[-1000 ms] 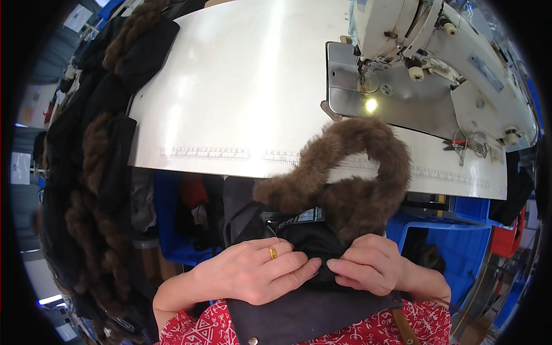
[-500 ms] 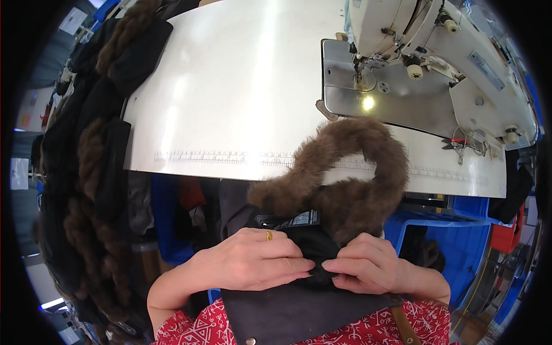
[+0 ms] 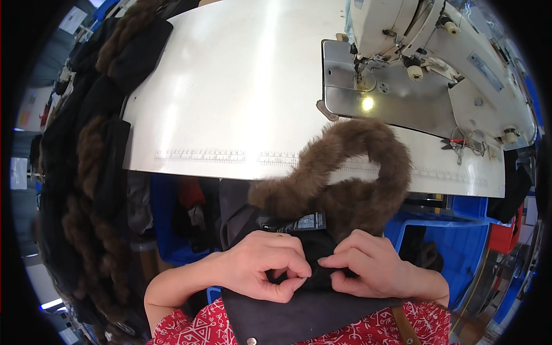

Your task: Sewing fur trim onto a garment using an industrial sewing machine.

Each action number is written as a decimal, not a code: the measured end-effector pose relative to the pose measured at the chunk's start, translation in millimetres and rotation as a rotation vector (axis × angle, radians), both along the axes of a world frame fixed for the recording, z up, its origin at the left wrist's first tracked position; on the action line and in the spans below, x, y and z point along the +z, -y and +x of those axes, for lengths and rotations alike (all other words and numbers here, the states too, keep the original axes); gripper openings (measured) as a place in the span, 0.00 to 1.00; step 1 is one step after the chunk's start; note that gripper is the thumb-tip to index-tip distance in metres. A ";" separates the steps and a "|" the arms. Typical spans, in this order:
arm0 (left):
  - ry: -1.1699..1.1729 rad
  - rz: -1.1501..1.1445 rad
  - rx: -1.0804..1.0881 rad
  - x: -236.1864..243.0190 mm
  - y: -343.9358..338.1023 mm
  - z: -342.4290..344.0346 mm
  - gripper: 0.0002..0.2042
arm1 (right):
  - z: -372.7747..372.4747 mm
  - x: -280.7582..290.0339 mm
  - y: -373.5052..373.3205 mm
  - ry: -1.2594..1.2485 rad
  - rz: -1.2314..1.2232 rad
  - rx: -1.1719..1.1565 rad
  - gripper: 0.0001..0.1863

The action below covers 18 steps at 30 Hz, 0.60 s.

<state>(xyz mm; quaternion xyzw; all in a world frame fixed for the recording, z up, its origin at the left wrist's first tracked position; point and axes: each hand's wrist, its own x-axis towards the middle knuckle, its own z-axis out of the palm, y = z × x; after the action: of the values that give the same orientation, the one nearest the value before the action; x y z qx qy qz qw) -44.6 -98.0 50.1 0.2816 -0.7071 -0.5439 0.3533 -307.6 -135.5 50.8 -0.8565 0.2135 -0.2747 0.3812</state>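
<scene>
My left hand (image 3: 264,261) has its fingers curled, thumb and forefinger pressed together on black fabric (image 3: 319,247) in my lap. My right hand (image 3: 371,264) faces it across a small gap, fingers bent and gripping the same fabric. What lies inside both pinches is partly hidden. A brown fur strip (image 3: 391,167) loops from the fabric up over the table's front edge, beside a dark label-like strip (image 3: 305,220). A dark grey apron (image 3: 259,316) is beneath my hands.
A white table (image 3: 230,86) carries a sewing machine (image 3: 483,98) and small red-handled snips (image 3: 457,142) at right. Dark fur-trimmed garments (image 3: 86,172) are piled along the left. Blue bins (image 3: 454,253) and a red bin (image 3: 505,233) stand below the table.
My left hand's fingers have curled further, with the thumb now showing below the forefinger. My right hand's fingers have bent and shifted slightly left. The fur loop has barely moved.
</scene>
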 end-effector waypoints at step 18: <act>-0.056 0.496 0.053 -6.1 2.4 7.1 0.04 | -5.5 -4.5 32.5 -0.020 0.800 0.229 0.08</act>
<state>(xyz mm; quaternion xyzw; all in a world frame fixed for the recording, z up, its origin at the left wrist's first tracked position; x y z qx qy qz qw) -37.5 -100.4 44.0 0.3627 -0.5345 -0.6989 0.3070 -313.1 -168.0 46.3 -0.6615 0.2107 -0.1175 0.7100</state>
